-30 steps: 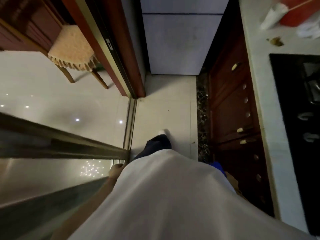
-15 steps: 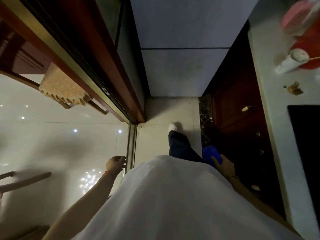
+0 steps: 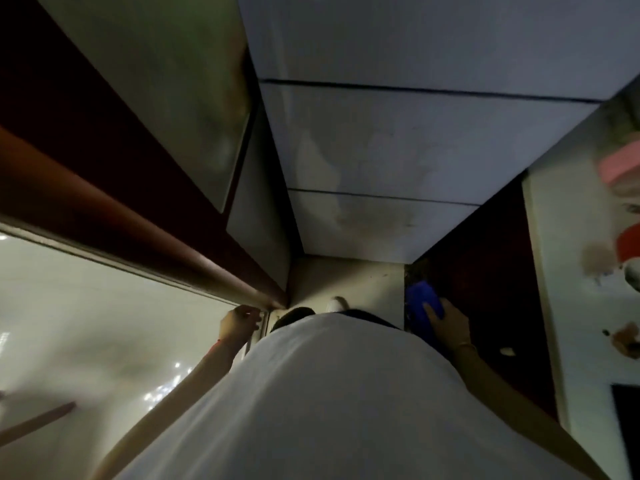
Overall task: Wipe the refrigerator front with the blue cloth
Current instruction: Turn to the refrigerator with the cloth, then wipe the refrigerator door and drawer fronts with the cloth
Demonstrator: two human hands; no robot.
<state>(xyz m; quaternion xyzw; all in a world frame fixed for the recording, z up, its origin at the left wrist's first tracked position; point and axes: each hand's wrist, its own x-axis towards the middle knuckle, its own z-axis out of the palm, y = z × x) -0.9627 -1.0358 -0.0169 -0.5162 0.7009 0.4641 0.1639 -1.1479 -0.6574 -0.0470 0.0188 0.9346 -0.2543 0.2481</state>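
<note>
Gripping blue cloth [image 3: 424, 301], right hand [image 3: 450, 323] fingers wrapped; left hand [image 3: 237, 323] fingers curled, empty.

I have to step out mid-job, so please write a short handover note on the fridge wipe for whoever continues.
Right hand: low at the side, gripping the bunched blue cloth.
Left hand: empty, curled near the sliding door's edge.
The pale grey refrigerator front is directly ahead, smudged across its middle and lower panels.
Done: cloth in hand, person at the fridge.
Left: all the wiping; the cloth is not on the front.
</note>
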